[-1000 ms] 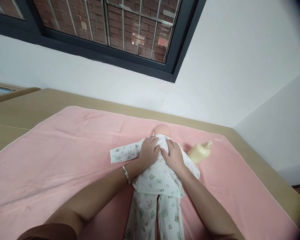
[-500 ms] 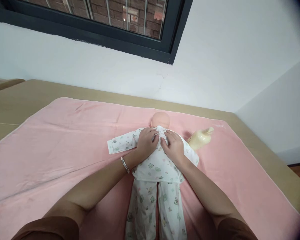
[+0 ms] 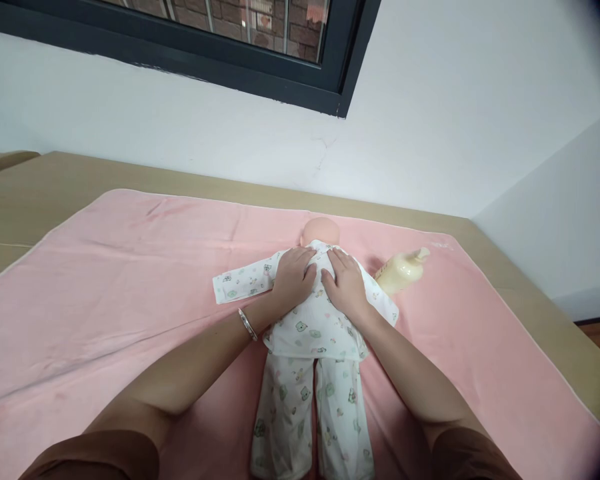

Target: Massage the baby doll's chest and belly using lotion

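Observation:
A baby doll lies on a pink blanket, its bald head (image 3: 321, 231) pointing away from me and no face showing. It wears a white printed top (image 3: 316, 333) and matching trousers (image 3: 287, 413). On the upper left of the top rests my left hand (image 3: 295, 275), laid flat with the fingers stretched toward the collar. My right hand (image 3: 346, 279) lies flat on the upper right, mirroring it, thumb spread. A narrow strip of the top shows between the two hands. Neither hand grips anything. The doll's left-side sleeve (image 3: 243, 283) stretches out sideways.
A cream bottle with a pump top (image 3: 403, 272) lies tilted on the pink blanket (image 3: 145, 280), close to the doll's right-side sleeve. The blanket covers a wooden table (image 3: 180, 177) that meets a white wall (image 3: 415, 120). Above is a dark-framed window (image 3: 280, 87).
Both hands have flattened and their fingers have straightened on the doll's top. The cloth bunched near the collar now lies smoother. The camera view has shifted slightly.

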`<action>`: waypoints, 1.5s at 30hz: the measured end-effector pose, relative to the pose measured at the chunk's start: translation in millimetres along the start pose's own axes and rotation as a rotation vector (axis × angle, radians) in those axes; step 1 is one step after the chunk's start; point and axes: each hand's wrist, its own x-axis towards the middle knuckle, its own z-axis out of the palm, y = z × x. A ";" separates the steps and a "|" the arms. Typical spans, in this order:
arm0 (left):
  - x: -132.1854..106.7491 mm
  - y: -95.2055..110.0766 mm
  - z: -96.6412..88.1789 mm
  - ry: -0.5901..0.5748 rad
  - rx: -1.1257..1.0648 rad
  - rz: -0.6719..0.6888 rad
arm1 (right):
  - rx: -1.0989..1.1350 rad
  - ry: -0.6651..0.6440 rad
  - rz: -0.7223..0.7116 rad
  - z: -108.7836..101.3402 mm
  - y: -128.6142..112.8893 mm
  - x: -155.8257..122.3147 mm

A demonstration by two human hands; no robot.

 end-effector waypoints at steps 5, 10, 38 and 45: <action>2.1 -2.9 1.0 -0.010 0.000 0.058 | 0.022 0.000 -0.053 1.5 4.8 1.0; -1.4 -1.4 0.3 0.089 0.011 0.099 | 0.094 0.219 -0.099 4.2 2.5 -5.0; -2.1 1.0 -0.7 0.013 0.183 -0.055 | -0.003 0.025 -0.076 2.9 1.2 0.0; 0.5 -2.9 0.9 -0.036 0.151 -0.032 | 0.060 0.076 -0.158 4.0 5.7 0.4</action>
